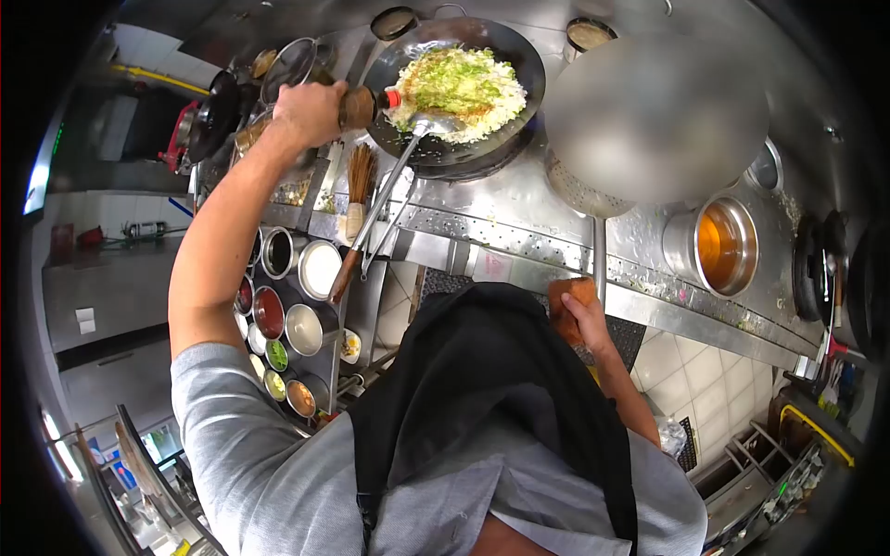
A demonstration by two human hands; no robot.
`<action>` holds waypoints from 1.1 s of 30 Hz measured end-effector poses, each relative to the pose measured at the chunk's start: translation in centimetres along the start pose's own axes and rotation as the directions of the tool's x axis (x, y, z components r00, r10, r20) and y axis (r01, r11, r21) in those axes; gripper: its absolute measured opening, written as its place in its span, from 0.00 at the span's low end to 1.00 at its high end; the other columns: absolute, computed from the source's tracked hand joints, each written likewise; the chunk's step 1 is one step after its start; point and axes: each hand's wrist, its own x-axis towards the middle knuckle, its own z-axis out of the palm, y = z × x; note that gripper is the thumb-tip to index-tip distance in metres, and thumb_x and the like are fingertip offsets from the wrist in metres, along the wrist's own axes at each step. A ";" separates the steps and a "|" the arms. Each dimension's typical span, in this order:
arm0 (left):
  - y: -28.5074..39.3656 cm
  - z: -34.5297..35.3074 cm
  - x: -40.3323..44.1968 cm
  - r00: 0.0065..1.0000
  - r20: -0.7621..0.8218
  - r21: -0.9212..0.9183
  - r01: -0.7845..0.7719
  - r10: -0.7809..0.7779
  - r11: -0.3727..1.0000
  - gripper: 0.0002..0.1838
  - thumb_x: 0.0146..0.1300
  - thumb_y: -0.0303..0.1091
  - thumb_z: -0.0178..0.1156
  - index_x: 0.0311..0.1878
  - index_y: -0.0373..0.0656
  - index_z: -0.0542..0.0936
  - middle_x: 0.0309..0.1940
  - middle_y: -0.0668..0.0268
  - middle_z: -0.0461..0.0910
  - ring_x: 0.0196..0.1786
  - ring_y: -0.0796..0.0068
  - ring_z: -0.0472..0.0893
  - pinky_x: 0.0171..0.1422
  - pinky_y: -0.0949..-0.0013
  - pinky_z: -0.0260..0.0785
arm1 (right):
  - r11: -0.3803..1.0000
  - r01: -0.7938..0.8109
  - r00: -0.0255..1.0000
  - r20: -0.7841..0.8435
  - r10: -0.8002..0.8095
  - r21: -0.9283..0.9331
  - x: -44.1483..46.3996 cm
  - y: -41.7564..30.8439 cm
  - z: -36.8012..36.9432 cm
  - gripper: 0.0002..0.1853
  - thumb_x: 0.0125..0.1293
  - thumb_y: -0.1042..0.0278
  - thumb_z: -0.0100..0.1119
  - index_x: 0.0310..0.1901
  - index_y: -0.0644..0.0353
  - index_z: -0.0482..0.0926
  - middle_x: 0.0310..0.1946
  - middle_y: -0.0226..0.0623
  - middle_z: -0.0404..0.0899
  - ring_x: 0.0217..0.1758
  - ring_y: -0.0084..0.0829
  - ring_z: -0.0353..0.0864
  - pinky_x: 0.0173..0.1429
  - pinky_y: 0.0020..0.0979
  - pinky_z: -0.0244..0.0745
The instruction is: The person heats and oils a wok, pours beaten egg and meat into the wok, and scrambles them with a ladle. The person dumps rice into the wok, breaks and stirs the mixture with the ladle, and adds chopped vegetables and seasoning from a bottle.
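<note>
My left hand (312,113) is closed around a dark bottle with a red top (362,107), tipped on its side so the red end reaches over the wok's left rim. In the wok (522,57) lies fried rice (496,88) with chopped greens and some brown patches on top. A long-handled metal ladle (389,181) rests with its head in the rice and its wooden grip hanging toward me; neither hand touches it. Low on the right, beside the counter edge, my right hand (581,320) grips a folded orange-brown cloth (563,298).
A bamboo brush (361,176) stands left of the ladle. Several seasoning containers, including a white-filled one (321,270), crowd the left side. At right sits a metal pot (681,239) of amber liquid. A round blurred patch hides much of the right stove above a perforated strainer (579,190).
</note>
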 end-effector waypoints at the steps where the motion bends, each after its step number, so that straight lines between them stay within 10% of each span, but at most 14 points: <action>1: -0.7 0.0 0.4 0.999 -0.008 0.002 0.042 -0.042 0.999 0.29 0.58 0.51 0.67 0.61 0.50 0.74 0.41 0.55 0.87 0.49 0.51 0.86 0.55 0.47 0.76 | 1.000 0.017 1.000 -0.002 -0.017 0.000 0.4 -0.2 0.2 0.15 0.69 0.62 0.65 0.50 0.63 0.77 0.39 0.29 0.81 0.40 0.21 0.80 0.45 0.27 0.77; 10: -5.5 3.2 -3.6 0.982 0.064 0.013 0.176 -0.176 0.984 0.30 0.57 0.49 0.67 0.63 0.55 0.75 0.43 0.53 0.86 0.47 0.49 0.86 0.51 0.49 0.78 | 0.999 -0.024 0.999 0.027 0.022 0.043 1.4 -0.2 -0.1 0.16 0.69 0.62 0.66 0.51 0.62 0.77 0.39 0.27 0.80 0.37 0.18 0.78 0.42 0.24 0.75; 18: -7.4 10.8 -12.3 0.870 -0.019 -0.569 0.396 -0.493 0.720 0.42 0.52 0.61 0.71 0.67 0.51 0.70 0.45 0.48 0.85 0.50 0.47 0.84 0.54 0.52 0.76 | 0.996 0.000 0.996 0.091 0.008 -0.090 3.5 -1.7 2.1 0.18 0.69 0.59 0.66 0.54 0.61 0.77 0.41 0.27 0.81 0.41 0.19 0.78 0.47 0.25 0.74; 24: -4.2 17.3 -23.6 0.401 -0.001 -0.999 0.040 -0.916 0.019 0.42 0.48 0.43 0.81 0.62 0.38 0.69 0.51 0.57 0.83 0.52 0.67 0.83 0.60 0.61 0.74 | 0.989 -0.099 0.975 0.188 0.118 -0.109 4.8 -1.4 4.9 0.22 0.69 0.59 0.65 0.59 0.61 0.75 0.48 0.32 0.81 0.49 0.25 0.80 0.53 0.29 0.75; 27: -0.5 20.8 -30.1 0.113 0.077 -0.986 -0.142 -0.991 -0.092 0.42 0.48 0.41 0.81 0.62 0.38 0.67 0.53 0.57 0.80 0.55 0.66 0.79 0.64 0.61 0.72 | 0.979 -0.148 0.938 0.293 0.184 -0.142 4.8 -2.2 7.2 0.23 0.71 0.60 0.63 0.62 0.63 0.73 0.51 0.35 0.80 0.52 0.30 0.81 0.55 0.32 0.76; 33: 6.9 29.0 -41.6 -0.184 0.330 -0.923 0.142 -0.926 -0.357 0.41 0.48 0.44 0.80 0.60 0.36 0.70 0.51 0.55 0.81 0.53 0.63 0.82 0.61 0.61 0.73 | 0.934 -0.021 0.913 0.373 0.164 -0.357 7.8 -2.0 8.6 0.25 0.72 0.56 0.61 0.63 0.63 0.72 0.51 0.35 0.79 0.51 0.28 0.80 0.55 0.31 0.76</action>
